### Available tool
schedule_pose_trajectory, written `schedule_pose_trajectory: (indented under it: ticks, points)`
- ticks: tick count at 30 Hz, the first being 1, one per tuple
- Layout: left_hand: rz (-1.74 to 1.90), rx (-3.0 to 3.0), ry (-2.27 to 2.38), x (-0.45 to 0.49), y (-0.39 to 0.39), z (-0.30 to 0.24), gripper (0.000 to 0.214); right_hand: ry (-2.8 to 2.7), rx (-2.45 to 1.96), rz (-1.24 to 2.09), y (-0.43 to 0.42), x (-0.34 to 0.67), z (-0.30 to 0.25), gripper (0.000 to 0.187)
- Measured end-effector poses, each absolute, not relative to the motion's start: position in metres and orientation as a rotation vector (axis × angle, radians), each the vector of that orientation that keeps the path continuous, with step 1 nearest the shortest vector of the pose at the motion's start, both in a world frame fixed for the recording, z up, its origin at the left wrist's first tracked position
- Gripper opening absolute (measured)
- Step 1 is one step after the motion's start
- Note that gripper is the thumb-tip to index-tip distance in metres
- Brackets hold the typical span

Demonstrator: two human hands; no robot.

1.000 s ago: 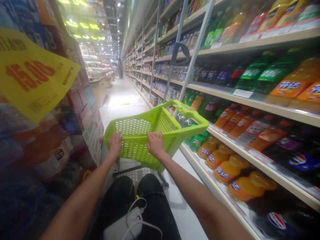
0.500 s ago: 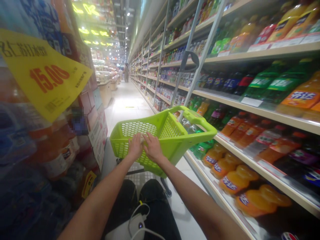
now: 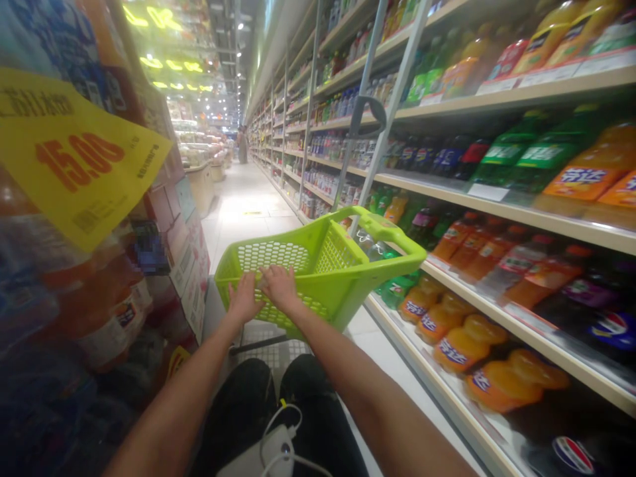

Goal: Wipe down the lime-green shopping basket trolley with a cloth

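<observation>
A lime-green shopping cart (image 3: 342, 295) with honeycomb mesh walls stands in front of my knees, its handle end pointing right. Over its near rim, towards the left end, are both my hands, close together. My left hand (image 3: 245, 298) has its fingers bent and pointing forward. Just beside it, my right hand (image 3: 279, 286) has its fingers curled and drawn together. Something small and pale shows between the two hands; its kind is too blurred to tell. The visible part of the basket's inside holds no goods.
Shelves of soda bottles (image 3: 457, 344) line the right side. At left, a yellow price sign (image 3: 89, 159) hangs before stacked drinks and cartons. A white power bank (image 3: 263, 454) with cables lies on my lap. A person (image 3: 242, 144) stands far down the tiled aisle (image 3: 238, 192).
Both hands have shifted left along the cart's rim, still close together. The whole view has slid slightly, so shelves, sign and cart appear a little further left.
</observation>
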State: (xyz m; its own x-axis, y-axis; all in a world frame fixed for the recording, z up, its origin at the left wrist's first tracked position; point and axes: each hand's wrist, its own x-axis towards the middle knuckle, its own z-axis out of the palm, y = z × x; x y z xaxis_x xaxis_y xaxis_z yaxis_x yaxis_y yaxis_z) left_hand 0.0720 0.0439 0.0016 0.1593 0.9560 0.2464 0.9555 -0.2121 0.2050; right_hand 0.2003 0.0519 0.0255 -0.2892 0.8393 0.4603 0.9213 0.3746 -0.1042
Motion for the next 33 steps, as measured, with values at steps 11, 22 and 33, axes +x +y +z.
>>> schedule_pose_trajectory:
  ticks: [11,22,33]
  points:
    - [0.263,2.540,2.071,0.079,0.040,0.003,0.073,-2.295,-1.435,-0.429,0.049,0.226,0.015,0.030]
    - [0.247,2.558,2.072,0.091,0.036,0.002,0.077,-2.326,-1.429,-0.466,0.053,0.229,0.017,0.030]
    - [0.279,2.517,2.116,0.101,0.030,0.006,0.074,-2.117,-1.572,-0.557,0.034,0.292,0.023,0.028]
